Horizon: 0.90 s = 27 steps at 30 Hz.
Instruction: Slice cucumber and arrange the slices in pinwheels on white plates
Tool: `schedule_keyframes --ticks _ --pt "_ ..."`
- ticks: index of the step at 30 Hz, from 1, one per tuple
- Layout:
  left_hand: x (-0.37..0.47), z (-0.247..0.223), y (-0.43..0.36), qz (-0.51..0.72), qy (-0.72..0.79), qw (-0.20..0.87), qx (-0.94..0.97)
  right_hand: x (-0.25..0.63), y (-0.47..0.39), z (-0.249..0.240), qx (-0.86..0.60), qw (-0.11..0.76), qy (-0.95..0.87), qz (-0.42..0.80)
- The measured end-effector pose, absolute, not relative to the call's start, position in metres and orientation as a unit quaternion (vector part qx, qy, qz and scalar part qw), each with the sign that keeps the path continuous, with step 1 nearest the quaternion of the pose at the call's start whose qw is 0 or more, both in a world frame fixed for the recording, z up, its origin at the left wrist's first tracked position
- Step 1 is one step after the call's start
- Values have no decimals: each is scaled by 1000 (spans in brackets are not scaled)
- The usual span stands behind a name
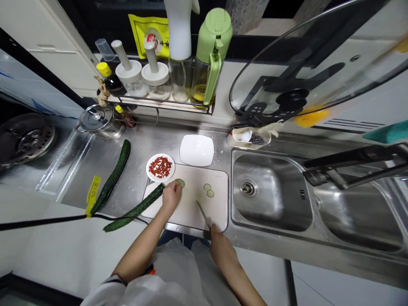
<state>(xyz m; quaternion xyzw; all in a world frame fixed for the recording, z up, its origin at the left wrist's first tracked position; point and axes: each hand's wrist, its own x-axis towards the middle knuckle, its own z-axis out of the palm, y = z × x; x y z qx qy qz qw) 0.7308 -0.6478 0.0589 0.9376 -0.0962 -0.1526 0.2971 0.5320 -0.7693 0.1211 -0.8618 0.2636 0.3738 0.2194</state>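
I look down through the head view and use the board (191, 212) as my clock. The left hand (172, 196) is over the left part of the board, fingers bent, by the end of a long green cucumber (139, 209). I can't tell if its grip is tight on the cucumber, on the thin slice (180, 182) just past the fingertips, or on neither. That cucumber runs out toward 8 o'clock, past the board's edge, I think because it is too long to fit.

The right hand (221, 248), at 5 o'clock, has its grip wrapped around the handle of a knife (203, 215). The blade points to 11 o'clock, away from the left fingers' side of the board's front edge. I guess it is held low and out to the side so the left fingers have safe room.

Two round slices (210, 194) lie together at 2 o'clock, maybe out of the way. A dish of red bits (160, 167) sits at 10 o'clock, and a white plate (196, 150) at 12, both easy to reach. Another cucumber (113, 178) lies whole on the steel desk (143, 140) at 9 o'clock. The sink (270, 191) is at 3 o'clock, handy for washing.
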Motion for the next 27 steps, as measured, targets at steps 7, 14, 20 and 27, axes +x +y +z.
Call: schedule_keyframes --ticks 7,14,20,27 --pt "739 54 -645 -135 -58 298 943 534 -770 125 -857 220 268 382" --pt "736 58 -657 -110 -107 294 943 534 -769 126 -853 223 276 382" --pt "730 56 -708 -208 -215 278 913 531 -767 122 -852 235 282 374" --pt "721 48 -748 -272 -254 223 901 533 -766 124 -851 223 282 383"
